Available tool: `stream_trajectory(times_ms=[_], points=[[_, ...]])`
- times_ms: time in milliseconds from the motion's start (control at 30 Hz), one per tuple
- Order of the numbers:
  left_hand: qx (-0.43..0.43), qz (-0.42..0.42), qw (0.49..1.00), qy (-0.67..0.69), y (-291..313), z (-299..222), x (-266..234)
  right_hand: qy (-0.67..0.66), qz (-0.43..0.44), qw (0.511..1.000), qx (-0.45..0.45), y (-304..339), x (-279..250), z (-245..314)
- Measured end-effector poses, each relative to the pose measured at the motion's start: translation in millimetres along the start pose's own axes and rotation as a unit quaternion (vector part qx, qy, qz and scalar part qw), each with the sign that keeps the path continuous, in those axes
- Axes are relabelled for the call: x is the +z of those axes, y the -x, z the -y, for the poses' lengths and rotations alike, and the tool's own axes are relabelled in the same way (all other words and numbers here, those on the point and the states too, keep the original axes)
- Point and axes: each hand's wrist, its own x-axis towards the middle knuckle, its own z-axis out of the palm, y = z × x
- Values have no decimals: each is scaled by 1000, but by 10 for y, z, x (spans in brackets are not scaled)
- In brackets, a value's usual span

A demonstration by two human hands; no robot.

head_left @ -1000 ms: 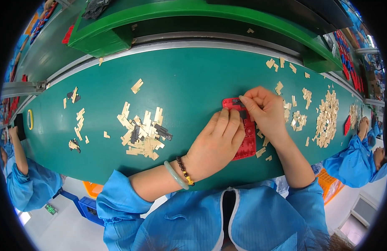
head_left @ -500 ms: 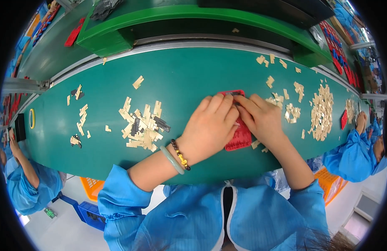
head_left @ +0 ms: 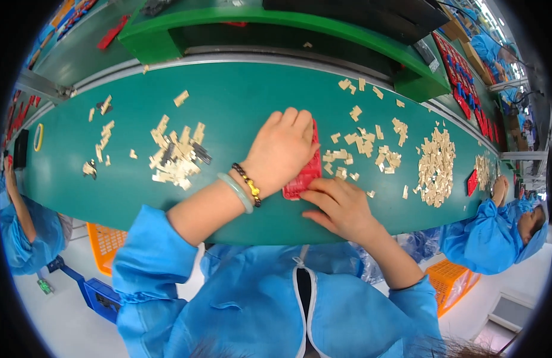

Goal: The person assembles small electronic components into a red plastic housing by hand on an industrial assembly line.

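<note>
A narrow red plastic tray (head_left: 307,173) with raised detail lies on the green worktable. My left hand (head_left: 280,143) is closed over its far end, with the fingers bent and their tips hidden, so the tray's far part is mostly covered. By the tray's near right corner is my right hand (head_left: 341,209), its index finger at the edge. Its thumb stands apart from the fingers, and nothing shows between them. Small beige flat pieces (head_left: 362,142) are scattered to the right of the tray. To the left, a heap of beige strips (head_left: 174,158) has some dark grey ones mixed in.
A large pile of beige pieces (head_left: 436,170) lies farther right, near a small red part (head_left: 472,182). A green shelf frame (head_left: 228,22) spans the back. A yellow tape ring (head_left: 38,137) is far left. Co-workers in blue sit at both sides; orange baskets (head_left: 452,286) stand below.
My right hand has moved from the tray's far end down to its near right corner, and its thumb has parted from the fingers. The left hand stays over the tray. The whole view has shifted.
</note>
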Motion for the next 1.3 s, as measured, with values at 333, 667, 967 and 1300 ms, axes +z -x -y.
stream_trajectory(times_ms=[333,667,967,1300], points=[[-119,-35,992,33,249,178,-430,10,-14,1000,-2,39,-85,-176],[-321,48,938,121,1055,1087,-874,313,-84,942,85,-1397,-87,-1971],[-299,-10,949,98,953,1057,-804,272,30,931,243,-1189,-343,-2277],[-268,33,944,189,1014,1150,-880,195,4,955,225,-984,-275,-2006]])
